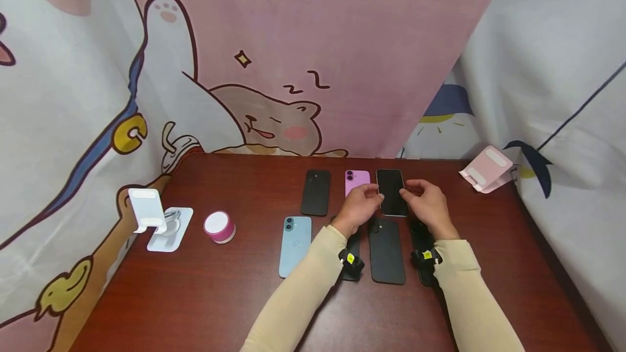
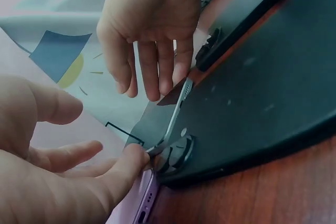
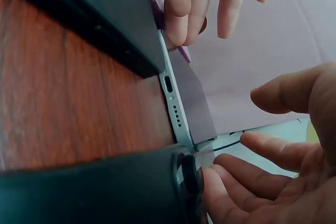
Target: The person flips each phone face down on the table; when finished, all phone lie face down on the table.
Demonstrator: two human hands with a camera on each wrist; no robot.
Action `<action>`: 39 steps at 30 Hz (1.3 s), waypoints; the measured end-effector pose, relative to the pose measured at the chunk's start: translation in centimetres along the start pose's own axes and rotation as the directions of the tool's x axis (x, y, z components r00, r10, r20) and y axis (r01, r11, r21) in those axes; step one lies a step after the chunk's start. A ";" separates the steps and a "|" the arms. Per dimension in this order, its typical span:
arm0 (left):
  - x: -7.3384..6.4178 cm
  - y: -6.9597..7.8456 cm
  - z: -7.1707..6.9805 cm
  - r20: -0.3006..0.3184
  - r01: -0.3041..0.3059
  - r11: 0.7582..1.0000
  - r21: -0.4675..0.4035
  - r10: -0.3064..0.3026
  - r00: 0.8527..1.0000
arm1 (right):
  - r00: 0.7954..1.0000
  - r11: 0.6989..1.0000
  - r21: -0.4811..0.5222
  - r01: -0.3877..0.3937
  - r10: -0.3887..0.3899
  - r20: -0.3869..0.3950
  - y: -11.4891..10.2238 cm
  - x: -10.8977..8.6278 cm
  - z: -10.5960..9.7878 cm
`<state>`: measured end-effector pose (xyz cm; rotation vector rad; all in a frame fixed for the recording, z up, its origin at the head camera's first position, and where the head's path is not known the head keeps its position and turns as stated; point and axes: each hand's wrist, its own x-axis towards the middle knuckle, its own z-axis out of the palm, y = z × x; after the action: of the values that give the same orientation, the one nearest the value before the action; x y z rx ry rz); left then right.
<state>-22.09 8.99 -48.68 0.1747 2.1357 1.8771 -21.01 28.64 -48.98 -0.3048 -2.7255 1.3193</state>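
Note:
A phone with a dark screen facing up and a silver edge (image 1: 392, 193) lies in the back row. My left hand (image 1: 361, 206) touches its left long edge with the fingertips, beside a pink-purple phone (image 1: 357, 178). On the opposite edge rests my right hand (image 1: 427, 205), thumb at the side of the screen. In the right wrist view, the phone's silver bottom edge (image 3: 177, 109) shows its charging port between two dark phones. Neither hand has its fingers wrapped around the phone; in the left wrist view the left hand's (image 2: 68, 166) fingers look loosely extended.
Black phones (image 1: 315, 193) (image 1: 386, 251) and a light blue phone (image 1: 295, 246) lie about; two more dark phones are partly under my wrists. A white stand (image 1: 168, 227) and a pink-and-white jar (image 1: 219, 227) stand left, a pink stand (image 1: 486, 168) back right. Printed cloth surrounds the table.

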 end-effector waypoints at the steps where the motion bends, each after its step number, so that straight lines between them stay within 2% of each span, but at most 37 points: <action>1: 0.0 0.1 0.1 0.005 0.003 1.000 0.010 -0.003 1.000 | 1.000 1.000 -0.005 0.002 -0.002 0.008 0.1 0.0 0.0; 6: 0.0 0.6 0.3 0.048 0.057 0.998 0.008 -0.058 0.997 | 0.997 1.000 0.015 -0.021 0.020 0.071 0.1 0.0 -0.1; 10: 0.2 0.7 0.4 0.093 0.112 0.993 -0.031 -0.109 0.990 | 0.994 0.999 0.027 -0.042 0.039 0.101 -0.2 -0.1 -0.1; 13: 0.4 0.6 0.5 0.097 0.135 0.989 -0.062 -0.129 0.987 | 0.993 0.999 0.024 -0.043 0.040 0.110 -0.3 -0.1 -0.2; 17: 0.5 0.5 0.5 0.073 0.131 0.986 -0.102 -0.124 0.990 | 0.993 0.999 0.031 -0.043 0.039 0.114 -0.3 -0.1 -0.2; 21: 0.6 0.4 0.5 0.047 0.111 0.979 -0.170 -0.104 0.993 | 0.996 1.000 -0.001 -0.023 0.023 0.086 -0.3 -0.1 -0.1; 25: 0.6 0.5 0.5 0.044 0.105 0.961 -0.254 -0.097 0.994 | 0.998 0.999 -0.039 0.006 -0.004 0.069 -0.6 -0.2 0.1; 29: 0.8 0.6 0.6 0.047 0.125 0.943 -0.309 -0.116 0.992 | 0.997 1.000 -0.016 0.018 -0.017 0.071 -0.8 -0.3 0.2; 33: 1.2 0.7 1.0 0.060 0.130 0.932 -0.339 -0.116 0.991 | 0.994 0.999 0.040 -0.006 0.001 0.107 -0.9 -0.3 0.2; 39: 1.8 0.2 1.6 0.128 0.122 0.916 -0.383 -0.078 0.989 | 0.990 0.993 0.111 -0.036 0.020 0.143 -1.0 -0.2 0.4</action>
<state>-23.33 11.03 -48.89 0.0783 1.6244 2.1301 -21.00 27.72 -48.43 -0.2492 -2.7541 1.5524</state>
